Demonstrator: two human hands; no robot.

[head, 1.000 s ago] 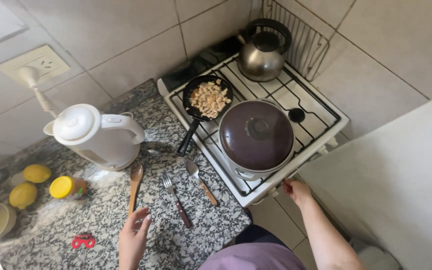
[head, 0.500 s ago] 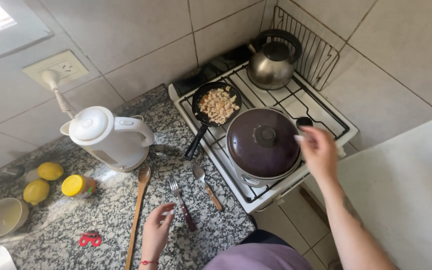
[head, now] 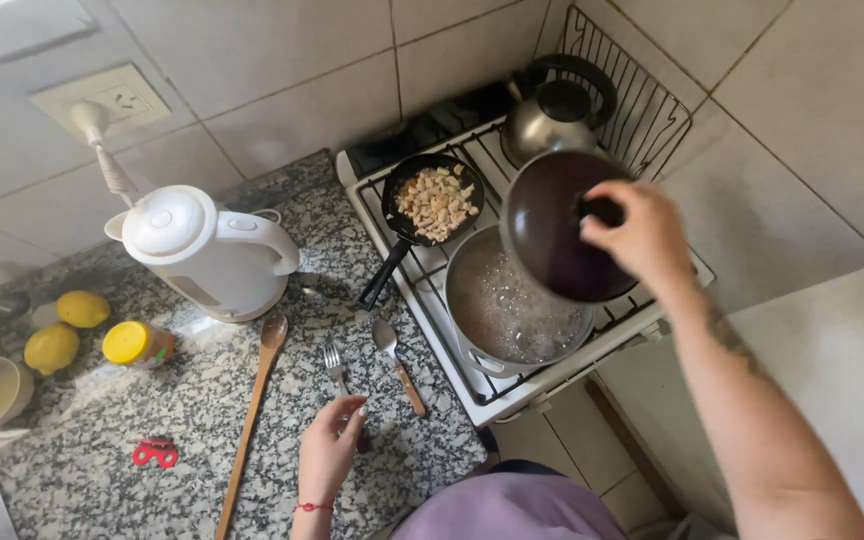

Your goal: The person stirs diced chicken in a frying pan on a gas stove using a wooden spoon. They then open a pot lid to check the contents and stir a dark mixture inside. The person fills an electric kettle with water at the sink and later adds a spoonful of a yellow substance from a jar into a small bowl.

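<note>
Right hand point(head: 642, 235) grip closed on lid point(head: 552, 240) knob, tilted above boiling pot point(head: 507, 305): steam-burn, drip risk. Left hand point(head: 330, 450) pinches fork point(head: 337, 368).

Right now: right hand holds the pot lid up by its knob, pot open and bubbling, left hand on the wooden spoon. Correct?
Not quite. The head view shows the left hand on the fork, not the wooden spoon, which lies untouched beside it. The rest holds: the right hand holds the lid up by its knob, and the pot is open and bubbling.
</note>
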